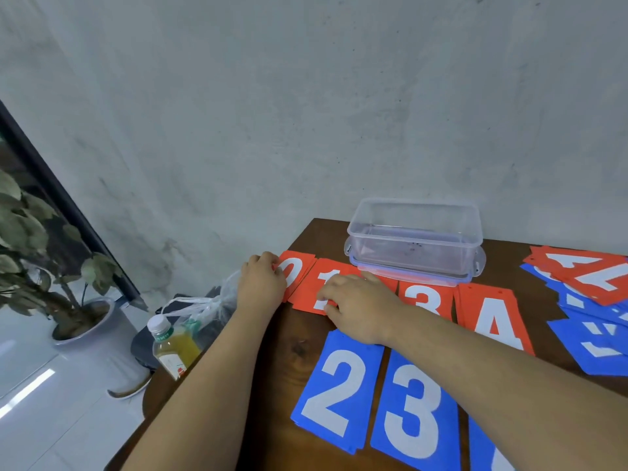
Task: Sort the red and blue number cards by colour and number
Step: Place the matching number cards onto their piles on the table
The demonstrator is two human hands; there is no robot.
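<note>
A dark brown wooden table (299, 348) fills the lower right of the frame, set against a mottled grey, concrete-looking wall (306, 96). Along the table's far side runs a row of red cards. The red 0 card (295, 270) is at the left end, then the red 1 card (311, 294), the red 3 card (424, 297) and the red 4 card (492, 321). The gap between 1 and 3 is hidden by a hand.

The left hand (261, 280) sits at the table's left corner, its fingers curled onto the left edge of the red 0 card, gripping it there. The right hand (356, 304) lies over the red 1 card, with bent fingers on its face and the thumb at its near edge, pinching it.

Nearer the camera, the blue 2 card (336, 385) and the blue 3 card (414, 413) lie side by side. At the right edge is a loose heap of red and blue cards (594, 294). A clear plastic box (414, 232) stands on its lid just behind the red row.

Left of the table are a capped bottle of yellow drink (173, 348) and a clear plastic bag (204, 307). Farther left, a potted plant (34, 239) stands on pale glossy floor tiles (51, 419) beside a dark window frame (68, 205).
</note>
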